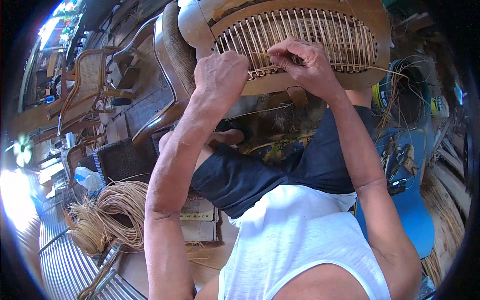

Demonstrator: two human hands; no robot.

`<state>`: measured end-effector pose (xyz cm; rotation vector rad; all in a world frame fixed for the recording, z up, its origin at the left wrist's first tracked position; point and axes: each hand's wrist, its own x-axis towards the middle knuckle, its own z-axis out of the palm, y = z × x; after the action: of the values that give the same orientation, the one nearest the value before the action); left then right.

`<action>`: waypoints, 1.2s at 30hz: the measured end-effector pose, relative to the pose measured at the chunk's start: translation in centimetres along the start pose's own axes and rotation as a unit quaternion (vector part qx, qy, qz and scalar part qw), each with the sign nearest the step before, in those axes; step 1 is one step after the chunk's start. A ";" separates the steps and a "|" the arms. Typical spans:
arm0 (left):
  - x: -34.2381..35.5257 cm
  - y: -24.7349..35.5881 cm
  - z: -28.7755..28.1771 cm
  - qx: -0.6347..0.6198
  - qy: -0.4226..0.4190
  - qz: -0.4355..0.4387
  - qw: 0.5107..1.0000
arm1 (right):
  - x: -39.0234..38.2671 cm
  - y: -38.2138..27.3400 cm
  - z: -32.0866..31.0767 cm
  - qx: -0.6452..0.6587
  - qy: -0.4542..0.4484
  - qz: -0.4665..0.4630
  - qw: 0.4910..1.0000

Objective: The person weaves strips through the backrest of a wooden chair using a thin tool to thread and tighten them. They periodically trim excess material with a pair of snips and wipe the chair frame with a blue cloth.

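Observation:
A wooden panel (352, 80) with a curved woven cane section (340, 40) lies in front of me at the top. Pale strands run across it through holes along its edge, and loose ends trail off to the right. My left hand (220, 75) is curled at the lower left of the weave, its fingertips hidden behind the knuckles. My right hand (305, 67) is just right of it over the weave, thumb and forefinger pinched at a thin strand; the exact grip is small to see.
Wooden chairs (87, 77) stand at the left. A cane coil (120, 215) lies at lower left beside flattened cardboard (200, 232). A bucket (405, 90) with loose strands is at the right, above a blue surface (415, 220) holding tools (397, 170). My legs are below the panel.

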<state>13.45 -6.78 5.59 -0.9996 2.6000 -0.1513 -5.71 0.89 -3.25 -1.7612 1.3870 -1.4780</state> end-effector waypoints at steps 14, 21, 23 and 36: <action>-1.2 -1.4 4.9 -0.266 0.093 -0.054 0.958 | 1.0 -2.0 1.2 -0.163 -0.054 0.044 0.984; -1.6 -0.4 6.5 -0.311 0.124 -0.078 0.939 | 1.4 -2.7 2.6 -0.279 -0.070 0.080 0.954; -1.6 -0.4 6.8 -0.304 0.136 -0.073 0.940 | 1.5 -2.7 2.8 -0.287 -0.071 0.081 0.952; -2.0 -0.5 7.8 -0.333 0.189 -0.058 0.922 | 0.6 -2.8 4.8 -0.345 -0.056 0.069 0.935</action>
<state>17.93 -5.63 -1.03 -1.4674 3.0136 0.6183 -0.24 0.26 -2.24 -2.0328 2.0822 -0.8373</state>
